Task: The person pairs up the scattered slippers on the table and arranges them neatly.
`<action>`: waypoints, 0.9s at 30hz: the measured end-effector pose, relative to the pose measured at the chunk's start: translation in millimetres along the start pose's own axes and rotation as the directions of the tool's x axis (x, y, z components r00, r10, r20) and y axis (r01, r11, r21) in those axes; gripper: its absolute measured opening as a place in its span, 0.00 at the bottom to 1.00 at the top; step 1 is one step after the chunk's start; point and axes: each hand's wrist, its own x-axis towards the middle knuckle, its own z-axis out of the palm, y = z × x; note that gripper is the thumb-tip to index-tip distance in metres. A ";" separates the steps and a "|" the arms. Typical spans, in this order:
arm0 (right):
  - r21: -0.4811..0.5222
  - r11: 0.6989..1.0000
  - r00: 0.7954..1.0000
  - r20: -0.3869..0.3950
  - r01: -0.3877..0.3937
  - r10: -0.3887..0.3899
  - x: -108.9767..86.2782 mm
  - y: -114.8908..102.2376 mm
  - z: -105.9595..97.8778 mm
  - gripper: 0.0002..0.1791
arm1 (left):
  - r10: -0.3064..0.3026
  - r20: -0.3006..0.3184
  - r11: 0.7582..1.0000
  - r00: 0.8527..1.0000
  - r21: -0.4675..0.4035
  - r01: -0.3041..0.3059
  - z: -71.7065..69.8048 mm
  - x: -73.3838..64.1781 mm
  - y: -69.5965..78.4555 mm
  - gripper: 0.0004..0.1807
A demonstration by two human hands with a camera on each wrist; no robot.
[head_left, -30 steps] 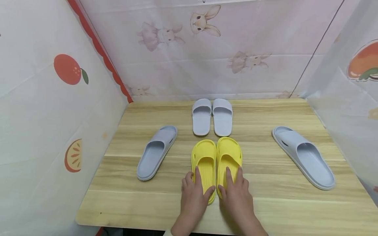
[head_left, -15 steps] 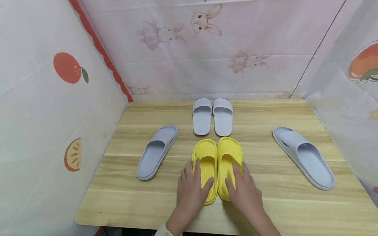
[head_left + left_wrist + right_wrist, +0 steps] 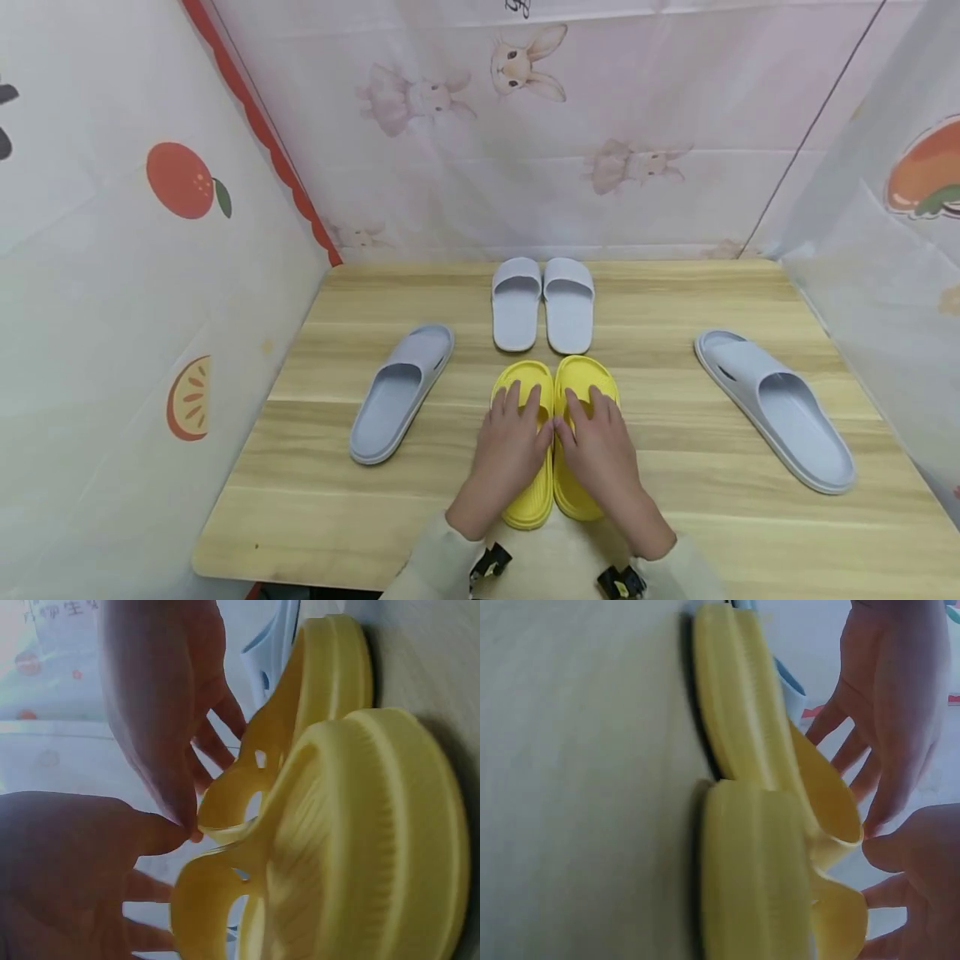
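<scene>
Nearest, two pale sleeves (image 3: 442, 562) are reaching in over the front of the wooden table (image 3: 315, 500), with a small black object (image 3: 621, 582) showing beside each cuff. The left hand (image 3: 510, 454) is hanging over the left yellow slipper (image 3: 528, 507), its fingers apart and fairly straight, reaching over the strap. The right hand (image 3: 602, 454) is doing the same over the right yellow slipper (image 3: 576, 493). The thumbs are meeting or almost meeting between them; whether the fingertips are touching the straps, I cannot tell. Both yellow slippers are lying side by side on the table's front middle, soles down, toes pointing away from the person. Farther out, one big grey slipper (image 3: 386, 408) is lying slanted at the left, another grey slipper (image 3: 801, 421) slanted at the right. Beyond the yellow pair, two smaller pale slippers (image 3: 515, 321) are sitting together near the back sheet (image 3: 465, 196), which is showing printed rabbits.
</scene>
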 end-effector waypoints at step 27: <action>-0.023 0.997 0.997 0.011 -0.073 0.073 -15.2 9.0 -8.5 0.28 | 0.052 -0.001 0.999 0.999 -0.007 -0.052 10.0 2.3 16.5 0.22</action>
